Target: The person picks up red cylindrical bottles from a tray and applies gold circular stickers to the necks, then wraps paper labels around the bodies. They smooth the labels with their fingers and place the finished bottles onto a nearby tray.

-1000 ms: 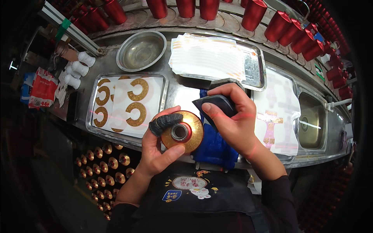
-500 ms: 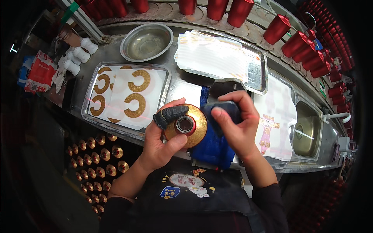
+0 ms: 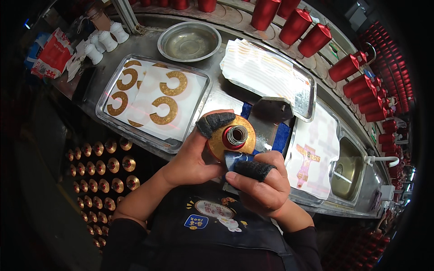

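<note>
My left hand [image 3: 192,160] grips a bottle whose gold shoulder [image 3: 219,143] and threaded open neck [image 3: 238,134] face up at me. A black knitted finger cover [image 3: 217,122] sits on one finger of this hand, near the shoulder's rim. In my right hand [image 3: 264,189] is a small dark blue flat piece [image 3: 234,158], perhaps a scraper, held against the near side of the gold shoulder. This hand also wears a black finger cover [image 3: 255,170]. Beyond the bottle is a dark metal holder [image 3: 271,111] with blue cloth [image 3: 281,137] beside it. The bottle's body is hidden.
A metal tray [image 3: 100,108] at left holds sheets with gold C-shaped decals [image 3: 163,110]. Behind are a metal bowl [image 3: 165,40] and stacked white sheets [image 3: 253,67]. A pink decal [image 3: 305,167] lies on paper at right, before a sink [image 3: 348,183]. Red bottles [image 3: 296,25] line a conveyor.
My right hand has come down and left, bringing the blue piece from beside the holder to the bottle's near side. The bottle has tilted slightly and shifted right in view.
</note>
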The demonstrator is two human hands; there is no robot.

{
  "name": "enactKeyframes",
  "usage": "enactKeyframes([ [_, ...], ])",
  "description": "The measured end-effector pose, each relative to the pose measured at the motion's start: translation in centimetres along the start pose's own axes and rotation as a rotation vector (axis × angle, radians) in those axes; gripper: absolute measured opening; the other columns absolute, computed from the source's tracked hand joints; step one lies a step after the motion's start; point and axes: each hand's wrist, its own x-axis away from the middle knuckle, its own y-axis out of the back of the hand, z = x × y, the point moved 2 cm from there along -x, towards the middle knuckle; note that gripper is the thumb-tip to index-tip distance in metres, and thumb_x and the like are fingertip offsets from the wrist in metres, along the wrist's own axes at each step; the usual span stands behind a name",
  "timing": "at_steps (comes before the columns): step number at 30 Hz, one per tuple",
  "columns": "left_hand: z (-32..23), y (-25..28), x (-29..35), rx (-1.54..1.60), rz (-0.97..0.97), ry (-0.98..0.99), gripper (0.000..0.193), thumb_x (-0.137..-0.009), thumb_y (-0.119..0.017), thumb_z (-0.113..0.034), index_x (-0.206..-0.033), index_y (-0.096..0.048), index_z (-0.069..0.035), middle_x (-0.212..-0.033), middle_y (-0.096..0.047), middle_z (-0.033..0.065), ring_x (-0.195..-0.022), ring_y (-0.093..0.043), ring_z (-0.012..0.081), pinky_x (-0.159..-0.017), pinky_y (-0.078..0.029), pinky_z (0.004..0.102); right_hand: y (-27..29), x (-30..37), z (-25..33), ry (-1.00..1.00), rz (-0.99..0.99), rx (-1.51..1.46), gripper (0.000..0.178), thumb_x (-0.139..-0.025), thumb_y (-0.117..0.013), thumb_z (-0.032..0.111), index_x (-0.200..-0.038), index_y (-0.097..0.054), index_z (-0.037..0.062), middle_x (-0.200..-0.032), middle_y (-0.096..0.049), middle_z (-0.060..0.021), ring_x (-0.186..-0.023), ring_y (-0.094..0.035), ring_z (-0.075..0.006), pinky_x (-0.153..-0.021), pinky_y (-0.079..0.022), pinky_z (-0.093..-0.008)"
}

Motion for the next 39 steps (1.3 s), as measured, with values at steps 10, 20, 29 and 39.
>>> enactKeyframes([
  [10, 0.4, -0.9, -0.1, -0.188, -0.182, -0.141, 0.082, -0.070, -0.088, -0.012, -0.140, -0.047, -0.006, -0.139, -0.049, 0.0180, -0.130, -0.052, 0.0354, -0.109, -0.043, 0.0425, 0.8, -1.1, -0.8, -0.061, 0.032, -0.008, 0.030, -0.065, -0.079, -0.001, -0.094, -0.078, 0.0074, -0.086, -0.065, -0.0049, -0.077, -0.061, -0.0262, -0.066, -0.050, -0.0345],
  [20, 1.0, -2.3, 0.3, -0.447, -0.394, -0.271, 0.082, -0.067, -0.089, -0.019, -0.137, -0.047, -0.006, -0.131, -0.048, 0.0177, -0.122, -0.053, 0.0367, -0.103, -0.045, 0.0436, 0.2, -1.2, 0.0, -0.015, 0.006, 0.000, 0.034, -0.063, -0.078, -0.004, -0.095, -0.078, 0.0077, -0.091, -0.068, -0.0064, -0.078, -0.061, -0.0244, -0.065, -0.050, -0.0340],
  [29, 1.2, -2.5, 0.2, -0.472, -0.450, -0.307, 0.086, -0.063, -0.093, -0.026, -0.133, -0.048, -0.007, -0.133, -0.045, 0.0177, -0.124, -0.049, 0.0346, -0.103, -0.042, 0.0445, 0.7, -1.1, 0.2, -0.124, -0.039, -0.008, 0.033, -0.067, -0.085, -0.006, -0.094, -0.072, 0.0073, -0.085, -0.065, -0.0104, -0.074, -0.062, -0.0234, -0.064, -0.049, -0.0309],
  [39, -0.2, -1.1, -0.9, -0.389, -0.284, -0.257, 0.083, -0.063, -0.091, -0.017, -0.134, -0.049, -0.008, -0.130, -0.051, 0.0166, -0.123, -0.051, 0.0382, -0.105, -0.044, 0.0455, 0.0, -0.7, -0.4, -0.187, -0.076, -0.027, 0.034, -0.066, -0.082, -0.008, -0.095, -0.075, 0.0081, -0.087, -0.065, -0.0077, -0.076, -0.062, -0.0263, -0.067, -0.051, -0.0342],
])
